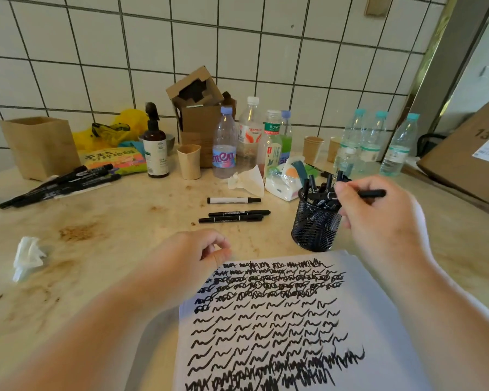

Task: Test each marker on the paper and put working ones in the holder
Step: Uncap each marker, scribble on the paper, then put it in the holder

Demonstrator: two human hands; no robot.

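A white paper (378,320) covered in rows of black scribbles lies at the front of the counter. Behind it stands a black mesh holder (314,227) with several black markers in it. My right hand (378,218) pinches a black marker (373,193) just above the holder's rim. My left hand (192,255) hovers at the paper's top left corner, fingers loosely curled, holding nothing. Three markers lie on the counter behind it: a white-bodied one (232,200) and two black ones (239,213) (230,219). A pile of black markers (60,184) lies far left.
Plastic bottles (223,145), paper cups (189,160), a brown spray bottle (155,145), cardboard boxes (198,108) and a wooden box (40,145) line the tiled wall. Crumpled tissues (27,256) lie at left and centre. A large carton (469,162) sits far right.
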